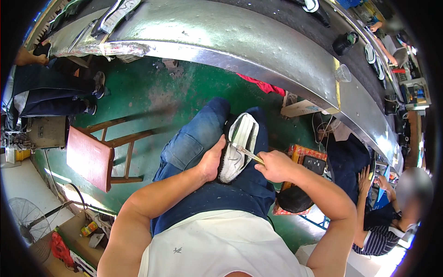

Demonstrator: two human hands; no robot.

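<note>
A shoe (232,161) lies sole up across my lap, its white sole facing me and a dark upper showing at the edges. My left hand (212,159) grips it along its left side, thumb against the sole's edge. In my right hand (273,166) is a slim brush (249,154) with a yellowish handle, my fingers wrapped round it. The brush's pale head touches or hovers just over the middle of the sole; I cannot tell which. The fingertips of my left hand are hidden behind the shoe.
A metal bench (217,41) curves ahead, with a dark belt carrying several shoes beyond it. A wooden stool (90,157) stands at left, a fan (28,224) lower left. At right are a patterned box (295,154) and a dark round object (294,199). Co-workers sit on both sides.
</note>
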